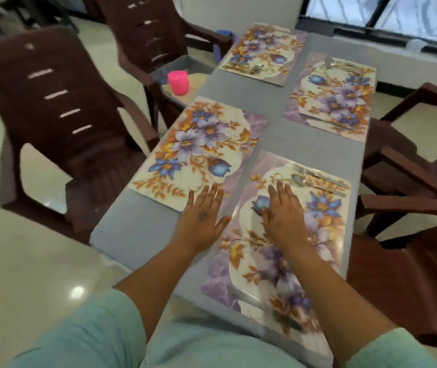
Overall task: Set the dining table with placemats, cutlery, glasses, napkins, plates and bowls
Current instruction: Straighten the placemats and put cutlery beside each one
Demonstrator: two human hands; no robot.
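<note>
I see four floral placemats on the grey table (278, 139). My left hand (202, 217) lies flat, fingers straight, grip empty, at the near-left placemat (198, 150) edge. My right hand (285, 216) lies flat, grip empty, on the near-right placemat (278, 261); fork and spoon (315, 177) beyond it.

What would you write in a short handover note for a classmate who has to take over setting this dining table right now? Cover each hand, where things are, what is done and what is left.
Hands: left hand open, flat at the near edge of the near-left placemat; right hand open, flat on the near-right placemat. Neither holds anything.

Things: four floral placemats lie on the grey table. Cutlery shows on the near-right, far-right placemat and far-left placemat; none on the near-left one. A pink cup sits in a tray on the far-left chair.

Done: placemats, most cutlery.

Left: near-left cutlery, glasses, napkins, plates, bowls.
</note>
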